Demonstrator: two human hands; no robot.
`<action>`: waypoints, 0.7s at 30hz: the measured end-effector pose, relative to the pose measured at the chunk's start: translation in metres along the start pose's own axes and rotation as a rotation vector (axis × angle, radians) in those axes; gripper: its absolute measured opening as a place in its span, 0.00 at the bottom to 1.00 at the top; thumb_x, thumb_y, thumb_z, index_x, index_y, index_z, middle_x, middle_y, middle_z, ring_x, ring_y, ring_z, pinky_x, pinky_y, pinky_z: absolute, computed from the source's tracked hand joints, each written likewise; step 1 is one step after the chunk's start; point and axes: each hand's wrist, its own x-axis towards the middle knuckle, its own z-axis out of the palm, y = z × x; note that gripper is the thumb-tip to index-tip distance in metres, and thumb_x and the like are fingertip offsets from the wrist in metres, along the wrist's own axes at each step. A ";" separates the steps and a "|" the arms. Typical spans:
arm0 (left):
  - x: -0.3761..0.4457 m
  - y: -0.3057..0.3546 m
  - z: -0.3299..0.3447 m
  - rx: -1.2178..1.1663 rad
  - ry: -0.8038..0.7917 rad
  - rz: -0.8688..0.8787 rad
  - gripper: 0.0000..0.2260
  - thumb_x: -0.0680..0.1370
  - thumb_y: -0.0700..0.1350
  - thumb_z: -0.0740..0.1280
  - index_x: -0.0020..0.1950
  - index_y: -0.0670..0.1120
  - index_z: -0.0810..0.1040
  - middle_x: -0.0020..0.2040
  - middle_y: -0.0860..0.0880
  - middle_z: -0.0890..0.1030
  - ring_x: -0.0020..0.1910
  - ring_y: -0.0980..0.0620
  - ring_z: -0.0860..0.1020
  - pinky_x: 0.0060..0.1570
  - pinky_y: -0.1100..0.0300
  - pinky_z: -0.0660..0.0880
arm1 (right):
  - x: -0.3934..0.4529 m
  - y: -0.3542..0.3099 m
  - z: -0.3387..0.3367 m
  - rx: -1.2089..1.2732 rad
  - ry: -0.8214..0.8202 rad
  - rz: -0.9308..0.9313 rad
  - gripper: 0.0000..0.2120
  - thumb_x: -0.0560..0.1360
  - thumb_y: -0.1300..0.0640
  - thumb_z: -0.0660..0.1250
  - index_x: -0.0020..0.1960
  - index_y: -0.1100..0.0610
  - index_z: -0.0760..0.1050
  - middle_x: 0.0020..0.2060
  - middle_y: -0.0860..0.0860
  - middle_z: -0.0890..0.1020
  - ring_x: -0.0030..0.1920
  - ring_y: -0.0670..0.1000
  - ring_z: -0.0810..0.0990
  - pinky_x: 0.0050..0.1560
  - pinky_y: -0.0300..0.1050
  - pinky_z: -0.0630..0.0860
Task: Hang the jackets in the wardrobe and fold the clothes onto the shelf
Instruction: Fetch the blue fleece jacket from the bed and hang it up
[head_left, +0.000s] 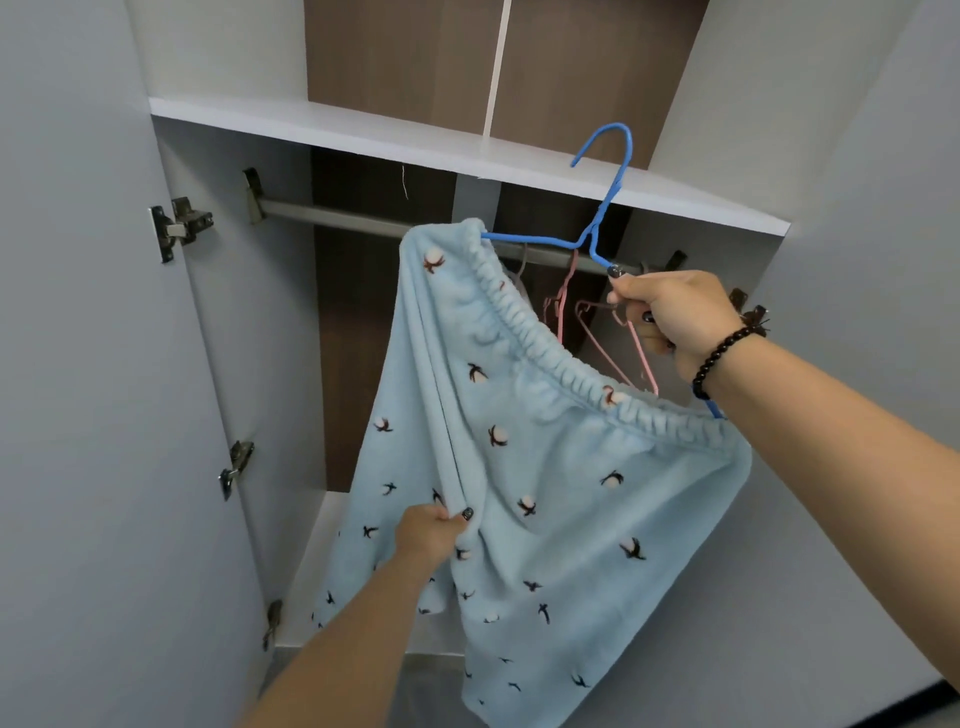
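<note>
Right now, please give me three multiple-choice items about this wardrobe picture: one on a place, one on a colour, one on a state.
1. Where is the hook of the blue wire hanger?
A. On the grey metal rail
B. In the air before the white shelf
C. On the door hinge

2. What colour are the empty hangers on the rail?
A. Pink
B. Green
C. Black

3. What does the left hand do?
A. Hangs idle
B. Pinches the light blue fleece garment
C. Touches the rail

Answers: 1 B, the hook is off the rail, the right hand holding the hanger; 2 A, they look pink; 3 B, its fingers nip a fold.
</note>
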 end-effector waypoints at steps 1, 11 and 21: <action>-0.002 -0.006 0.003 0.037 -0.004 -0.015 0.16 0.73 0.50 0.73 0.31 0.45 0.72 0.33 0.46 0.75 0.33 0.50 0.73 0.33 0.61 0.68 | 0.000 0.002 0.004 0.006 0.000 0.002 0.10 0.76 0.57 0.68 0.38 0.61 0.80 0.21 0.48 0.68 0.20 0.46 0.60 0.21 0.35 0.57; -0.020 -0.009 -0.039 0.272 0.063 -0.083 0.17 0.80 0.52 0.63 0.34 0.44 0.72 0.39 0.47 0.77 0.49 0.46 0.78 0.46 0.58 0.72 | -0.017 0.029 0.035 0.003 -0.234 0.074 0.14 0.79 0.56 0.63 0.39 0.63 0.79 0.20 0.49 0.67 0.20 0.46 0.58 0.23 0.35 0.54; -0.067 0.104 -0.114 -0.413 0.158 0.087 0.06 0.79 0.42 0.63 0.50 0.47 0.79 0.45 0.51 0.85 0.44 0.55 0.82 0.39 0.63 0.71 | -0.019 0.066 0.115 0.259 -0.415 0.362 0.12 0.79 0.65 0.55 0.46 0.64 0.77 0.27 0.51 0.68 0.17 0.43 0.58 0.18 0.34 0.54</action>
